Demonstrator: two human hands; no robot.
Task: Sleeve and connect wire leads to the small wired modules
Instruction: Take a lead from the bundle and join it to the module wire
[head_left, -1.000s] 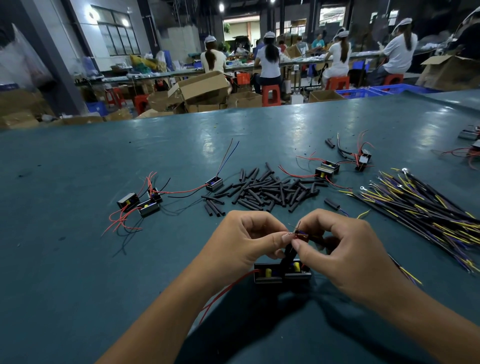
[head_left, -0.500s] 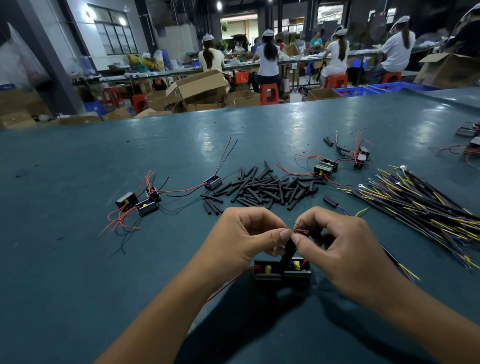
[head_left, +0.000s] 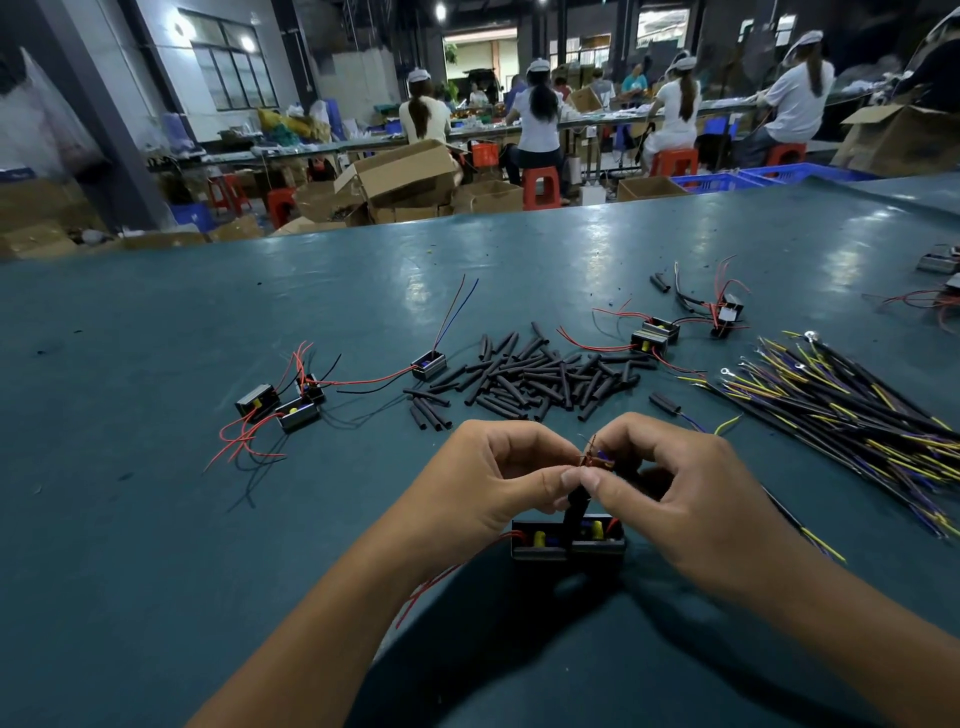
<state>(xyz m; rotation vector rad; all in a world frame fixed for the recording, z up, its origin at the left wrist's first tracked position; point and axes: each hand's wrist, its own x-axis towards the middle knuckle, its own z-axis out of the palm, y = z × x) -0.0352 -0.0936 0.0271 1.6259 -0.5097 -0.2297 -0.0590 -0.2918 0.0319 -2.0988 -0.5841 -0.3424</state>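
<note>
wire joint (head_left: 596, 460), pinched between left hand (head_left: 498, 480), right hand (head_left: 670, 486)

No text, label or number is legible anywhere.

Dim hall, overhead lamps (head_left: 440, 10) and window (head_left: 234, 67) at back. Soft glare patches on counter (head_left: 597, 249). Dark shadow under the forearms. Wide-angle bending at edges; background workers (head_left: 540, 119) slightly soft.

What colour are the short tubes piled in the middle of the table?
Black, seen in the head view: the short tubes.
</note>
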